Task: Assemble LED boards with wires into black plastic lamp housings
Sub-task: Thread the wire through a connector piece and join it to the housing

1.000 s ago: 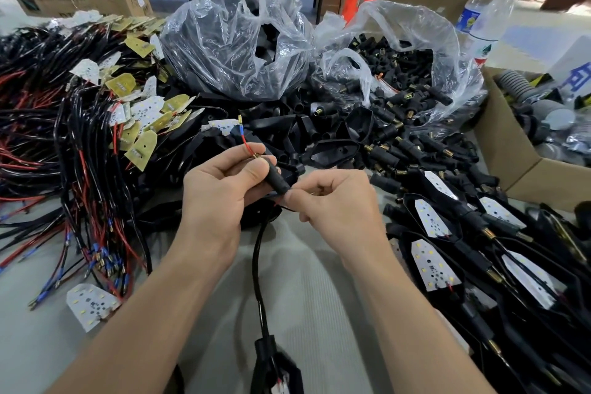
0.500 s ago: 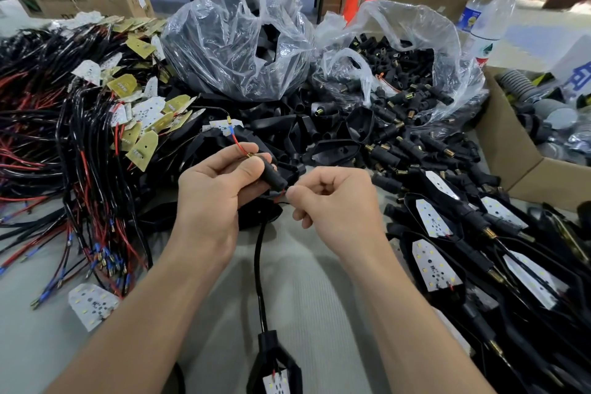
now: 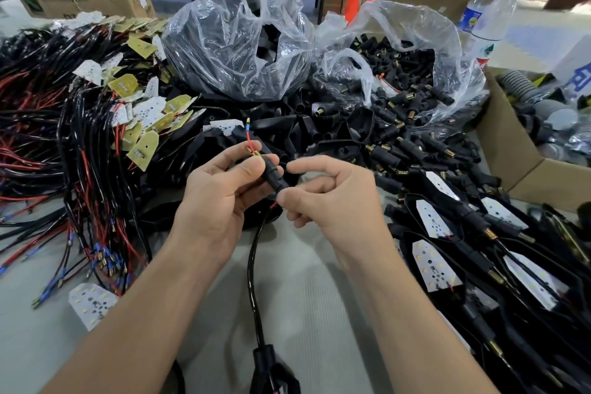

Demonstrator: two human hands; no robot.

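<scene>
The black connector (image 3: 274, 175) hung tilted at the middle of the view, above the counter (image 3: 319, 313), grasped by both hands. The left hand (image 3: 220, 201) clamped its upper end between thumb and forefinger. The right hand (image 3: 332, 198) pinched it, thumb tip at its lower end and forefinger arched to its upper side. Half a second before, that hand's fingertips had been bunched together on the cable just below. Now the forefinger had lifted away from the thumb, and a speck of red showed at the connector's lower mouth.

A red wire (image 3: 251, 141) with a blue sleeve and brass tip stuck out of the top toward 11 o'clock, steeper than before. The black cable (image 3: 252, 275) dropped toward 6 o'clock to a black lamp housing (image 3: 275, 371) at the bottom edge.

Around these:
- 9 o'clock: bundles of red and black wires (image 3: 48, 137).
- 10 o'clock: a heap of LED boards (image 3: 144, 112).
- 8 o'clock: one loose board (image 3: 92, 301) on the counter.
- 12 o'clock: a clear bag of housings (image 3: 236, 51).
- 1 o'clock: a second bag (image 3: 399, 73) spilling connectors.
- 4 o'clock: assembled lamps (image 3: 447, 233).
- 2 o'clock: a cardboard box (image 3: 511, 153), with two bottles (image 3: 489, 16) beyond it.
</scene>
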